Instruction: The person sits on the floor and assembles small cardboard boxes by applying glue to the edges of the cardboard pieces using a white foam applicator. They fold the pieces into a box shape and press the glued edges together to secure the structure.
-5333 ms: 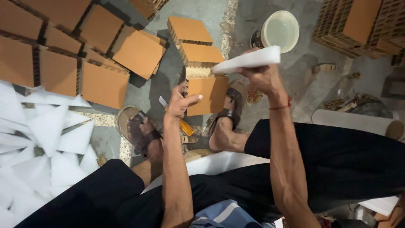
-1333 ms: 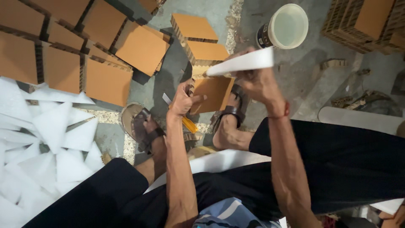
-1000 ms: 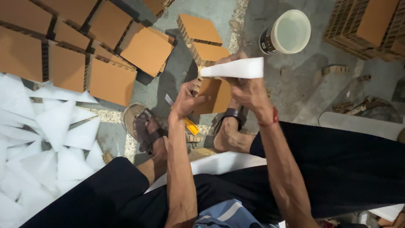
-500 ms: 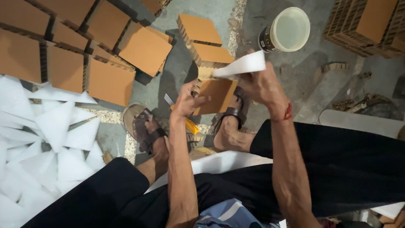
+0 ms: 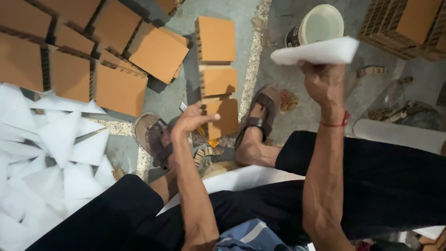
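Up high, the right hand (image 5: 324, 82) has its fingers clamped on a white foam sheet (image 5: 318, 51), raised at the far right in front of a pale bucket (image 5: 317, 26). Left hand (image 5: 190, 122) hangs open, holding nothing; something yellow under it is mostly hidden. Below lie orange cardboard blocks (image 5: 216, 38) on grey concrete floor (image 5: 269, 51), white foam triangles (image 5: 60, 135) heaped left.

Ahead of the left hand (image 5: 188, 123) the bare grey floor (image 5: 274, 56) is split by a line of orange cardboard blocks (image 5: 217, 74). White foam triangles (image 5: 51, 158) crowd the left side. A white bucket (image 5: 318, 25) stands just behind the raised right hand (image 5: 324, 81).
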